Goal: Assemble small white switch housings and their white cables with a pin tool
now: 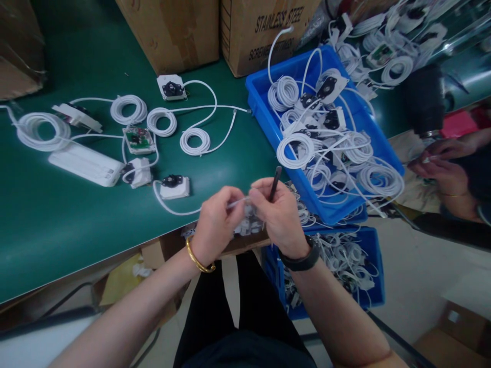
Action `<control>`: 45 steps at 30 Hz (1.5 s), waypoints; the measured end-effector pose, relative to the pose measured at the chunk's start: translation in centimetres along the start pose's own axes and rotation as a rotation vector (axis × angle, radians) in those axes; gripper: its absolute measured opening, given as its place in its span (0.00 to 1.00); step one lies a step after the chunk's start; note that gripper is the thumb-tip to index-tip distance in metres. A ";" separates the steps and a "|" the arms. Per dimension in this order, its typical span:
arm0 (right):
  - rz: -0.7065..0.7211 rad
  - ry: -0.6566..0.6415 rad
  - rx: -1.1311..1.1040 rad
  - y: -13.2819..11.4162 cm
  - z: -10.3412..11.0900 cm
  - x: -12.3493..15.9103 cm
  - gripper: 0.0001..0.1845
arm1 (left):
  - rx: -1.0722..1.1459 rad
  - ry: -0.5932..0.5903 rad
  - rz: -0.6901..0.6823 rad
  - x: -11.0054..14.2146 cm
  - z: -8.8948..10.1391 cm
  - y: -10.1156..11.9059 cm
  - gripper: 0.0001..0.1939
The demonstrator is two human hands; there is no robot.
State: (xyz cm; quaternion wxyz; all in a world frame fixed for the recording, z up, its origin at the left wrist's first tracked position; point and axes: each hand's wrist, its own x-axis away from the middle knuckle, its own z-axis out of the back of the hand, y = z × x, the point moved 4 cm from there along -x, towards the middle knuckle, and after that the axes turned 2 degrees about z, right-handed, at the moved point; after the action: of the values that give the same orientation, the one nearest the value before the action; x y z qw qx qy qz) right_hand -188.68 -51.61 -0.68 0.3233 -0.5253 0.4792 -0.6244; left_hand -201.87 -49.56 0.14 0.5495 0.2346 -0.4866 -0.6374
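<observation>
I have the white cable (235,203) pinched between the thumb and fingers of my left hand (218,217), a short length sticking out toward the fingertips of my right hand (278,212), which meet it near its end. That close hold probably stops the thin line from bending between my two grips. My right hand is also closed around a black tool (275,181), its handle standing up past my fingers; tucked there, it likely leaves the thumb and fingertip free for fine work. Whether my right fingertips truly clamp the cable or only touch it, I cannot tell. Both hands are in front of me, at the near edge of the green table (224,166), which seems the easiest place to see and steady something small. Just beyond my left hand sits a white box (175,188) with a black part on top; a cable loops from it toward that hand, so it seems to be the one I hold, though my hand hides the join. Other coils (195,141) lie apart on the table, perhaps so their lines don't tangle. The blue tray (264,121), beyond my right hand, holds heaped coils and boxes, apparently within easy reach.
</observation>
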 end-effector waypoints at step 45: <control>-0.037 -0.050 0.060 0.0 -0.5 -0.7 0.11 | -0.147 -0.064 -0.079 -1.1 1.2 0.6 0.03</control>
State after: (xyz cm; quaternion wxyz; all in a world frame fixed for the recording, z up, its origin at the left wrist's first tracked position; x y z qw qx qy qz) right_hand -189.04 -50.86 -0.90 0.3394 -0.5393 0.4422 -0.6312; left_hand -202.30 -48.03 0.87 0.5240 0.1921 -0.4460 -0.6997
